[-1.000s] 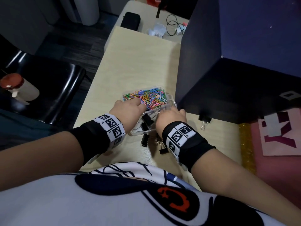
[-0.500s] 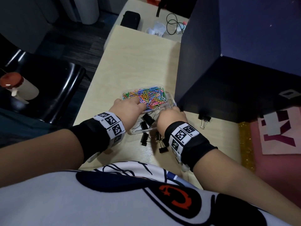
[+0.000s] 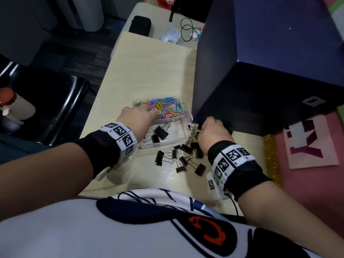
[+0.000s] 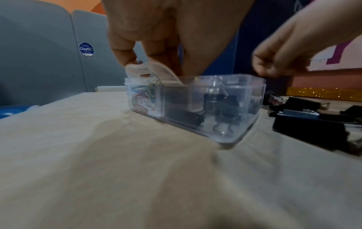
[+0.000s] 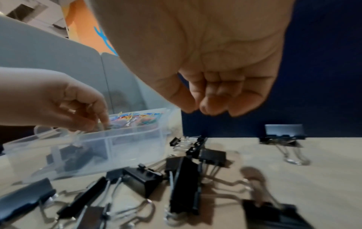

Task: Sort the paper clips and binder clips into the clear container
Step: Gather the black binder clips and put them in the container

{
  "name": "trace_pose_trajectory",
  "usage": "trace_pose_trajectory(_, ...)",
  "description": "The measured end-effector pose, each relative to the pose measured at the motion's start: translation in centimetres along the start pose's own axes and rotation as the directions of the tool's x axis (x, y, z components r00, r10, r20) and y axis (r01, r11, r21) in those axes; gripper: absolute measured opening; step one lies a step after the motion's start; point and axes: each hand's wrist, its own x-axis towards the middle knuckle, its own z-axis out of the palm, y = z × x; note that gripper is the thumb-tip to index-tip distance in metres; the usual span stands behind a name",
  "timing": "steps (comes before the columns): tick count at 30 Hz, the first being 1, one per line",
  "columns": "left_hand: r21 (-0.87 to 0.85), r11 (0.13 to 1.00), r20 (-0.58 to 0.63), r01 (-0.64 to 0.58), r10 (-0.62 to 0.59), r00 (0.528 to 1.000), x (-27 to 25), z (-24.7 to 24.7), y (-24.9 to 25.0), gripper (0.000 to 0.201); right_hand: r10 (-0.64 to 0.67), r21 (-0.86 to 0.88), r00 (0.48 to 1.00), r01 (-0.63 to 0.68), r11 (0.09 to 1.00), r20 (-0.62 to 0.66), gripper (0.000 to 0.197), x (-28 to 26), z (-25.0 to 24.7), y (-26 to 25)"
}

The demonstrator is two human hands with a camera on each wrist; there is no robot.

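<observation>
The clear container (image 3: 183,135) sits mid-table with a divider. Coloured paper clips (image 3: 165,107) heap in its far compartment; black binder clips (image 3: 161,133) lie in the near one. My left hand (image 3: 137,118) hangs over the far compartment with curled fingertips (image 5: 102,121) pinching into the paper clips. My right hand (image 3: 210,130) hovers just right of the container, its fingers (image 5: 211,106) bunched against the thumb with nothing in them. Several loose binder clips (image 3: 181,158) lie below it on the table (image 3: 145,71). One more binder clip (image 5: 284,134) stands against the blue box.
A tall dark blue box (image 3: 260,71) walls off the table's right side, close behind my right hand. A pink board (image 3: 312,144) lies further right. A black chair (image 3: 46,108) stands left of the table edge. A black pouch (image 3: 139,25) and a cable (image 3: 188,32) lie far back.
My right hand has moved right, from the container's near compartment to beside the blue box, uncovering the loose binder clips. My left hand has stayed at the paper clips.
</observation>
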Motion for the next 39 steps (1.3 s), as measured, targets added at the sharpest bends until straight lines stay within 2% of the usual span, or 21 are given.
trace_pose_trajectory(4, -0.004, 0.998, -0.098, -0.07, 0.069, 0.993, -0.6, 0.0, 0.9, 0.034, 0.081, -0.179, 0.978, -0.046, 0.983, 0.191, 0.052, -0.7, 0.8, 1.7)
trace_pose_trajectory(6, 0.029, 0.989, -0.069, -0.146, 0.148, 0.987, -1.2, 0.1, 2.0, 0.035, 0.106, -0.229, 0.966, -0.051, 0.972, 0.236, 0.065, -1.2, 1.3, 2.3)
trace_pose_trajectory(9, 0.085, 0.976, 0.004, -0.202, 0.203, 0.979, -1.7, 0.4, 3.1, 0.036, 0.095, -0.208, 0.958, -0.038, 0.977, 0.272, 0.082, -1.7, 2.1, 2.6)
trace_pose_trajectory(12, 0.091, 0.967, 0.03, -0.239, 0.238, 0.971, -2.0, 0.4, 3.5, 0.036, 0.01, -0.138, 0.964, 0.028, 0.99, 0.266, 0.091, -2.0, 3.1, 2.4)
trace_pose_trajectory(16, 0.102, 0.958, 0.046, -0.268, 0.265, 0.963, -2.6, 0.6, 3.9, 0.033, -0.094, -0.06, 0.978, 0.107, 0.992, 0.188, 0.062, -2.0, 4.2, 2.7)
trace_pose_trajectory(19, 0.033, 0.981, 0.065, -0.192, 0.19, 0.98, -2.5, 0.7, 4.3, 0.042, -0.136, -0.021, 0.977, 0.142, 0.99, 0.163, 0.048, -2.2, 4.8, 3.3)
trace_pose_trajectory(22, 0.054, 0.983, 0.097, -0.175, 0.169, 0.981, -2.4, 1.2, 4.8, 0.048, -0.193, -0.008, 0.975, 0.195, 0.981, 0.107, 0.034, -2.3, 5.1, 4.0)
trace_pose_trajectory(26, 0.053, 0.981, 0.112, -0.186, 0.18, 0.977, -2.4, 1.3, 4.7, 0.048, -0.211, -0.024, 0.974, 0.213, 0.977, 0.085, 0.019, -2.2, 5.2, 4.5)
trace_pose_trajectory(29, 0.074, 0.977, 0.12, -0.198, 0.188, 0.975, -2.6, 0.9, 4.5, 0.044, -0.206, -0.001, 0.975, 0.206, 0.978, 0.081, 0.018, -1.8, 5.2, 4.6)
trace_pose_trajectory(31, 0.075, 0.979, 0.095, -0.191, 0.184, 0.978, -2.8, 0.7, 4.3, 0.041, -0.214, 0.028, 0.974, 0.213, 0.977, 0.076, 0.018, -1.6, 5.0, 4.8)
trace_pose_trajectory(33, 0.047, 0.977, 0.018, -0.208, 0.207, 0.978, -3.2, 0.8, 4.4, 0.034, -0.221, 0.057, 0.974, 0.218, 0.974, 0.058, 0.013, -1.5, 4.7, 5.0)
trace_pose_trajectory(35, 0.051, 0.943, -0.089, -0.33, 0.333, 0.939, -3.8, 1.1, 4.8, 0.029, -0.227, 0.083, 0.973, 0.224, 0.971, 0.033, 0.008, -1.4, 4.4, 5.2)
trace_pose_trajectory(36, 0.061, 0.922, -0.103, -0.382, 0.387, 0.916, -4.2, 1.1, 5.1, 0.03, -0.23, 0.09, 0.973, 0.227, 0.97, 0.02, 0.006, -1.4, 4.2, 5.1)
trace_pose_trajectory(37, 0.067, 0.907, -0.085, -0.415, 0.42, 0.904, -4.5, 1.2, 5.5, 0.03, -0.231, 0.089, 0.973, 0.229, 0.969, 0.012, 0.005, -1.2, 4.0, 5.1)
trace_pose_trajectory(39, 0.091, 0.915, 0.089, -0.394, 0.387, 0.918, -5.1, 1.3, 6.3, 0.027, -0.235, 0.091, 0.972, 0.234, 0.968, 0.0, 0.009, -1.0, 3.7, 4.9)
